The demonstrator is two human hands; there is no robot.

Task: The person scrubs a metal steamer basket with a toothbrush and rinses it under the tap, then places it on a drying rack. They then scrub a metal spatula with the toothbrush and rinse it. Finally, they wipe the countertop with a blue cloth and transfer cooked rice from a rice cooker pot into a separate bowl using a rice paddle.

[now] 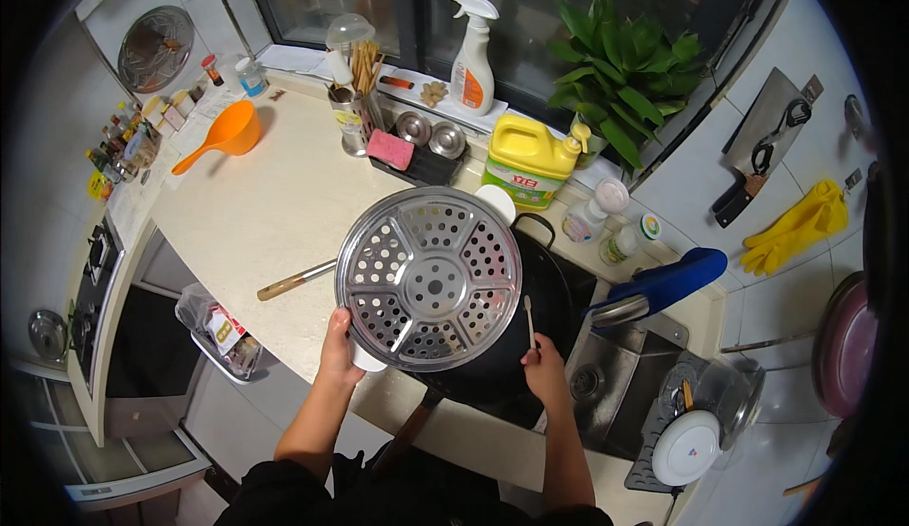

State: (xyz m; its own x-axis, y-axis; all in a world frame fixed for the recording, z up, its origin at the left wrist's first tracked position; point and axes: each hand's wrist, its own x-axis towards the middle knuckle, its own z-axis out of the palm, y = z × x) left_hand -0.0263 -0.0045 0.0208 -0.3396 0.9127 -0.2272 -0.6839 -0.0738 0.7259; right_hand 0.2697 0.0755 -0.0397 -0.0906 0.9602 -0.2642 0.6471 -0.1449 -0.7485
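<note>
1. Two hands: the left hand [338, 351], forearm angled forward, grips the steamer's near-left rim; the right hand [544, 365] pinches one thin stick [530, 318].
2. One steamer [412, 285]: round, shiny metal, six perforated sections, two white handles; above the desk [265, 204], overlapping one black wok [554, 289].
3. One yellow jug [524, 157], desk's far edge.

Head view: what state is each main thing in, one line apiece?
Perforated metal tray: gripped by left hand, partly covering the wok
Slim stick: held in right hand
Black wok: partly hidden
Orange dipper: lying on the counter
Pink sponge: resting on black rack
Spray bottle: upright
Yellow jug: upright
Yellow gloves: hung up
Cleaver: hung up
</note>
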